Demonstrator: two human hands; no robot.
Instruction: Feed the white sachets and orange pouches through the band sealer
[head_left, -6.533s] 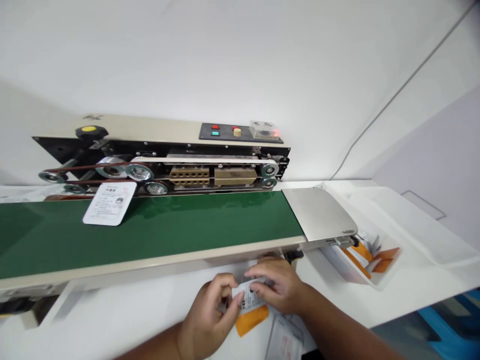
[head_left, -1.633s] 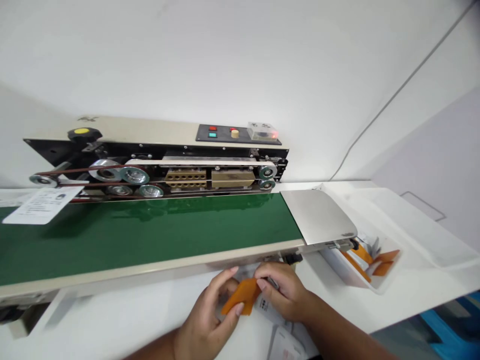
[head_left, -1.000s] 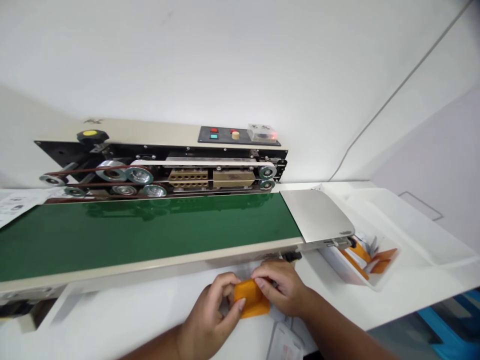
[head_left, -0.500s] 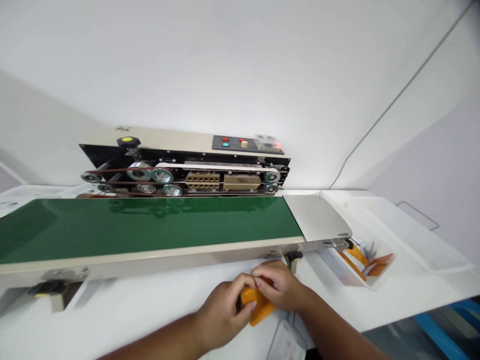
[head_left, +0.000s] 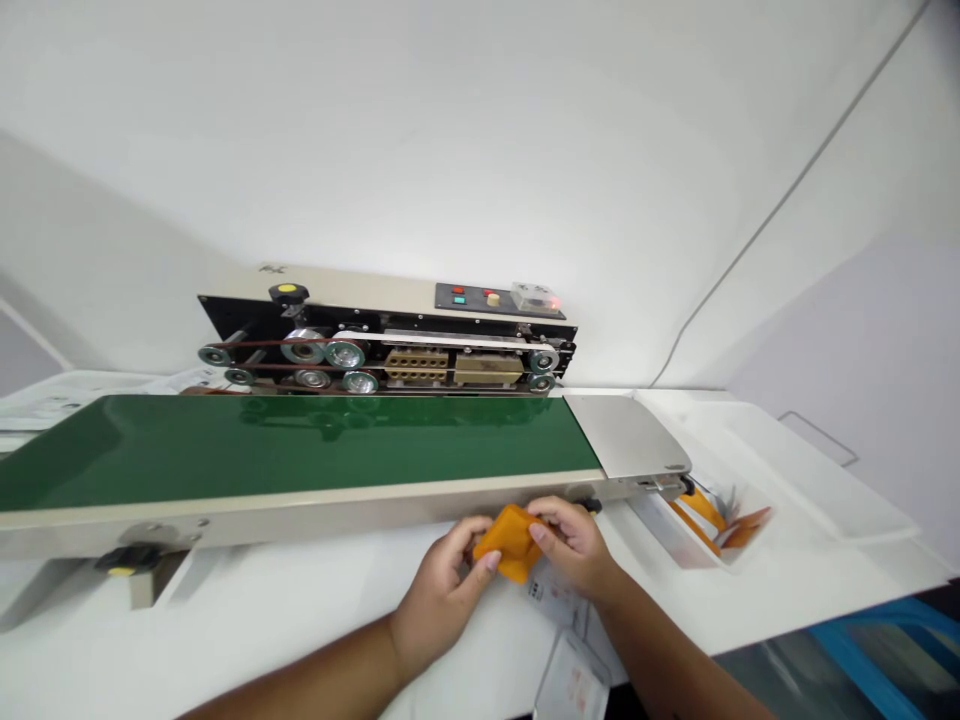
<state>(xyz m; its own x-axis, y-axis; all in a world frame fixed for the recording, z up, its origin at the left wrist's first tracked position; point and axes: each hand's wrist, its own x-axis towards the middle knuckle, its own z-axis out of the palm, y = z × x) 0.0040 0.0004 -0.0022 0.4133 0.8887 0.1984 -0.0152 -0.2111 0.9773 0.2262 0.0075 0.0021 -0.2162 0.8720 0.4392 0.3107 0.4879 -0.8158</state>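
Note:
An orange pouch (head_left: 513, 541) is held between both hands, just in front of the conveyor's near edge. My left hand (head_left: 450, 585) pinches its left side, thumb on the front face. My right hand (head_left: 574, 550) grips its right side with thumb and fingers. Behind the pouch runs the green conveyor belt (head_left: 322, 445), with a metal plate (head_left: 626, 435) at its right end. The sealing machine (head_left: 390, 340), with its rollers and bands, stands along the belt's far side. Below the pouch lies a printed sheet or packet (head_left: 555, 597), partly hidden by my right hand.
Right of the conveyor, a white bin (head_left: 686, 540) holds orange pouches. A large white tray (head_left: 810, 470) lies behind it. A clear-lidded box (head_left: 574, 680) is at the table's front edge. Black knobs (head_left: 127, 560) stick out under the conveyor. Papers (head_left: 67, 395) lie at far left.
Both hands have raised the orange pouch slightly and turned it, so more of its face shows. The printed packet beneath has come into view. The camera view has shifted slightly.

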